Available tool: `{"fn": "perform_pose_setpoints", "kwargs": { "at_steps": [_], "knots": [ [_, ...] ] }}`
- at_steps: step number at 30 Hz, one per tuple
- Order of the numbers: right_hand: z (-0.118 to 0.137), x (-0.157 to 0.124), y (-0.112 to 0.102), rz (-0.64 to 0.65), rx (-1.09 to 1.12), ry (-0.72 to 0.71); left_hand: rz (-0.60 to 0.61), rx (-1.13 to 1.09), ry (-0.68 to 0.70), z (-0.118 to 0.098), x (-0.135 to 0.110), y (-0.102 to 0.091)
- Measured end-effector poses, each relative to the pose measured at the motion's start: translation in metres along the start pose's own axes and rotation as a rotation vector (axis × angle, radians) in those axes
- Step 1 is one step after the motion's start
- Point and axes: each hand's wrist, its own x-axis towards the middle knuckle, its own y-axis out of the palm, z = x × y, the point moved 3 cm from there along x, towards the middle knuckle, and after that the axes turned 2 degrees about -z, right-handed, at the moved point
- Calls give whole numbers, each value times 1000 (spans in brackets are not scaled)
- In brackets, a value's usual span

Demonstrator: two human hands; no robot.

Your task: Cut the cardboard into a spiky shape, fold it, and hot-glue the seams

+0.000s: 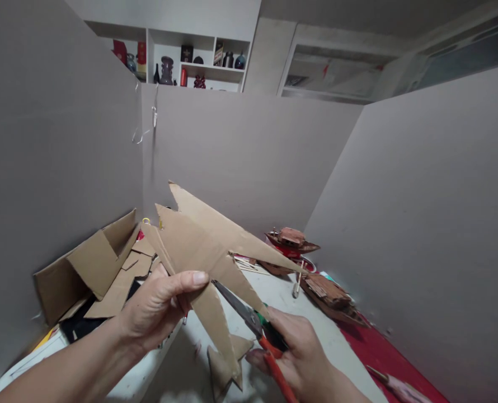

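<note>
A cut piece of brown cardboard (202, 235) with several long pointed arms is held up above the table. My left hand (165, 305) pinches it near the middle, thumb on the front face and fingers behind. Orange-handled scissors (269, 347) are gripped in my right hand (299, 352), which is wrapped round the handles. Their dark blades point up and left, and the tip touches the notch between two lower arms, close to my left thumb. Below, a smaller cardboard offcut (224, 364) lies on the table, partly hidden by the held piece.
Folded cardboard and scraps (93, 263) are piled at the left against the partition. Brown model boats (333, 296) stand at the right, near a red cloth (370, 347). Grey partitions (240, 151) enclose the white table (291, 305). Shelves with ornaments (167, 70) are beyond.
</note>
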Motion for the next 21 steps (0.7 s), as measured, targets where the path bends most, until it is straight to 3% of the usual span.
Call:
{"fn": "perform_pose_setpoints", "kwargs": {
  "at_steps": [7,14,21],
  "knots": [
    [4,-1,0,-58,-40,-50,-52,-41,-4,3,0,3],
    [-5,0,-6,-200,-135,-141,-44,-89,-161,11,-9,5],
    [-5,7,-7,-196,-114,-162,-101,-110,-216,13,-12,8]
  ]
}}
